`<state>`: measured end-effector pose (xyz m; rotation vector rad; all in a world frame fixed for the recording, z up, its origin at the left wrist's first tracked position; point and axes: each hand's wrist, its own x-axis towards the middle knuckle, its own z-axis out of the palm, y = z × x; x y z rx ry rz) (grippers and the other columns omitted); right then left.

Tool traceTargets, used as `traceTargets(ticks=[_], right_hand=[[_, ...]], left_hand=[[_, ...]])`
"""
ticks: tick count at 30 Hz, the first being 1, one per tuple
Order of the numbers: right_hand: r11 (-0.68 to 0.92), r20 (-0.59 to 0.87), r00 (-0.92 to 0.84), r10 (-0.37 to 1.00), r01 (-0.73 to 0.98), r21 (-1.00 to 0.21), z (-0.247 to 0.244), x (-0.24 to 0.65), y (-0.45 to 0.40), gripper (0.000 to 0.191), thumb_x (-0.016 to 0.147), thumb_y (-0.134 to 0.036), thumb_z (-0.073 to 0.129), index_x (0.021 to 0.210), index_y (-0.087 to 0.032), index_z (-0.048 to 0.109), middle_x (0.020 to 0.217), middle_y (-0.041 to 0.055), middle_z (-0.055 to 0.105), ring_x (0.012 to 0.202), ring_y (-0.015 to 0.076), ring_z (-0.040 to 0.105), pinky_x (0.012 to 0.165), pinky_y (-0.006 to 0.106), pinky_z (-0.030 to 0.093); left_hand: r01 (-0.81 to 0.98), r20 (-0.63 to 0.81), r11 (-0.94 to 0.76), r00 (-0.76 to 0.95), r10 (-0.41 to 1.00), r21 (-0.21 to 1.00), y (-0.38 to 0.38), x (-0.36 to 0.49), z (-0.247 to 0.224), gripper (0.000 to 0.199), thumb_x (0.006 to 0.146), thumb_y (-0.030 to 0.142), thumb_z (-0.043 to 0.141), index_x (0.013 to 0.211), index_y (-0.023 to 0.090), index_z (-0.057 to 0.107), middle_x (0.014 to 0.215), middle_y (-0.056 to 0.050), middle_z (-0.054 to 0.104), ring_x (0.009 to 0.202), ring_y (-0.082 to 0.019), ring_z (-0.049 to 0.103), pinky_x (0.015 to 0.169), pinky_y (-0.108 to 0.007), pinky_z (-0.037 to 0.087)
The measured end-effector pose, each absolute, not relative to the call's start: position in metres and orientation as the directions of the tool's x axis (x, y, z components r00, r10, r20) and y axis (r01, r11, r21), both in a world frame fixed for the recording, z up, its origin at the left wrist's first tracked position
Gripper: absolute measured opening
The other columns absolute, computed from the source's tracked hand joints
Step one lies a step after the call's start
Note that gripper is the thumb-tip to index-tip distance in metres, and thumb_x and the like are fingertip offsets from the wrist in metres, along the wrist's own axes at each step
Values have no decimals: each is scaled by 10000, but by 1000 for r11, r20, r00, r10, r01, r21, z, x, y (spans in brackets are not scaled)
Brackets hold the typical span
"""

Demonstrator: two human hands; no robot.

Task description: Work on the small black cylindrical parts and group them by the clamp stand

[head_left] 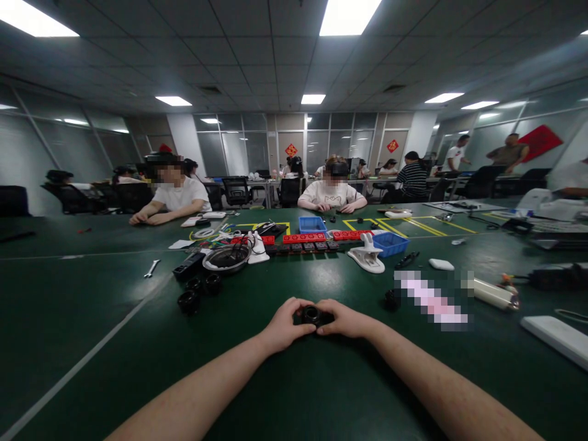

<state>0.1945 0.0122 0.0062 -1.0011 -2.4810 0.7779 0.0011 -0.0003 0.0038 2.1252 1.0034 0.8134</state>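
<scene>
A short, black, ring-shaped part (312, 315) with a round opening on top is held close above or on the green table, in front of me. My left hand (285, 326) curls round its left side, with fingers behind and thumb in front. From the other side my right hand (343, 319) grips it in the same way, and the two sets of fingertips nearly meet. Several similar black round parts (188, 301) stand in a group to the left. Another dark round part (391, 299) lies right of my right hand.
Beyond my hands are a metal bowl (221, 267), white clamp-like stands (367, 256), red strips (307, 237) and blue bins (392, 244) (312, 224). A wrench (152, 268) lies left. At right are a cream cylinder (491, 294) and a white slab (558, 340). Two people sit opposite.
</scene>
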Motion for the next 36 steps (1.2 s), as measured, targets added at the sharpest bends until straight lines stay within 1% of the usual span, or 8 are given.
traceTargets(ticks=[15,21,24,27,29,32,34,36], right_hand=[[593,108,-672,733,553,-586,7,193,11,323,646,-317,602,935,-181,555,882,14,540,854,178,465,757,290,343],[548,93,-624,776,594,-588,6,193,11,370,596,-355,633,908,-176,544,840,6,527,778,158,472,654,247,355],[520,108,-556,824,667,-534,1,188,8,397,554,-409,647,848,-165,536,783,2,530,704,144,472,575,220,336],[452,164,-423,891,790,-414,-5,177,3,394,559,-492,609,750,-156,534,717,12,528,651,141,466,533,217,304],[406,192,-360,913,845,-346,-7,171,-1,400,577,-531,573,723,-160,533,704,22,530,642,145,470,530,222,296],[399,185,-356,916,856,-328,-3,168,-5,463,541,-569,578,762,-164,534,741,33,537,657,158,484,543,234,314],[448,179,-411,894,812,-374,2,171,-6,533,501,-566,608,845,-167,527,800,38,536,696,173,492,577,250,340],[516,181,-491,852,730,-448,7,176,-5,600,504,-514,639,983,-184,491,892,43,525,773,188,493,646,275,363]], left_hand=[[430,242,-500,525,816,751,-1,1,8,380,629,280,609,988,208,509,879,-19,466,777,-157,464,671,-260,386],[436,261,-496,494,830,751,-4,5,5,360,612,274,628,948,196,524,860,-15,478,758,-148,462,653,-246,380],[449,285,-469,419,862,761,-8,9,1,355,593,260,643,920,190,525,854,-14,480,765,-149,463,663,-248,383],[465,306,-429,318,897,774,-10,12,-2,346,591,221,639,912,181,516,871,-19,475,786,-150,467,694,-255,387],[473,303,-415,296,906,777,-9,11,-4,340,592,210,637,908,179,515,877,-21,474,790,-151,469,705,-261,389],[464,296,-425,326,898,778,-6,8,-5,352,586,214,643,914,183,517,874,-19,476,786,-151,473,702,-263,391],[443,291,-442,368,883,780,-4,6,-4,352,587,220,644,915,184,520,862,-17,480,782,-151,475,691,-259,391],[422,283,-459,415,864,782,-2,3,-2,346,594,233,642,916,183,525,860,-17,480,780,-150,474,678,-254,391]])
